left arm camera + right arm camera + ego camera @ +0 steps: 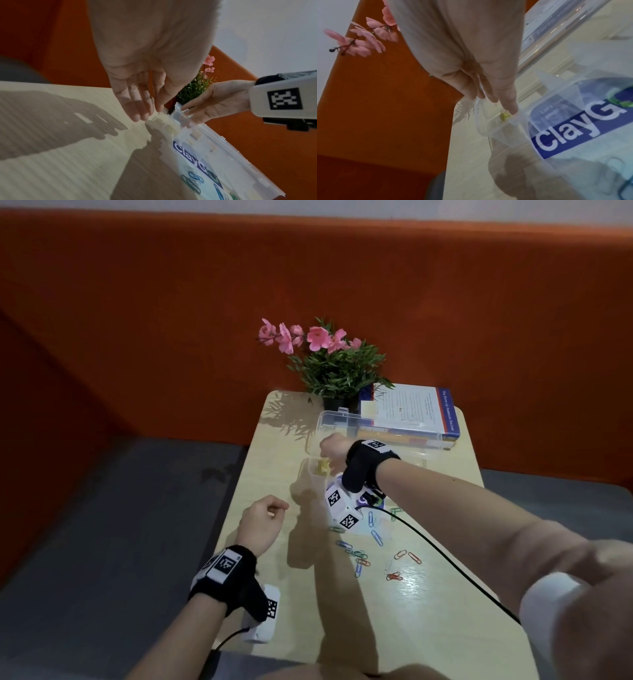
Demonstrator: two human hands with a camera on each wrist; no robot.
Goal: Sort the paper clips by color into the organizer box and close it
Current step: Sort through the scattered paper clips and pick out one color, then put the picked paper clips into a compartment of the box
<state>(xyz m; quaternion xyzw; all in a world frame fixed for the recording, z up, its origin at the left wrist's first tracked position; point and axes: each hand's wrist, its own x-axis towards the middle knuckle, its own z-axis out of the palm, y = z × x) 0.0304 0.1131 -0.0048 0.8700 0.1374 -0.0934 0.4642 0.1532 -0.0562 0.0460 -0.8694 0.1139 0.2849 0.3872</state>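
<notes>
The clear organizer box (342,419) lies open on the table, its lid tilted up against the books. My right hand (329,453) reaches into the box's left end compartment, where yellow clips (323,466) lie. Its fingers (510,106) point straight down, one tip touching a yellow clip (505,116). My left hand (274,508) hovers left of the box, fingers loosely bent and holding nothing; in the left wrist view its fingertips (137,116) hang by the box's corner (159,117). Loose blue, green and red clips (359,556) lie scattered on the table. Blue and green clips (193,181) show through the box wall.
A potted plant with pink flowers (335,361) stands at the table's far edge, and stacked books (411,412) lie right of it behind the box. An orange padded wall (137,337) backs the table. A black cable (445,559) runs across the right side of the tabletop.
</notes>
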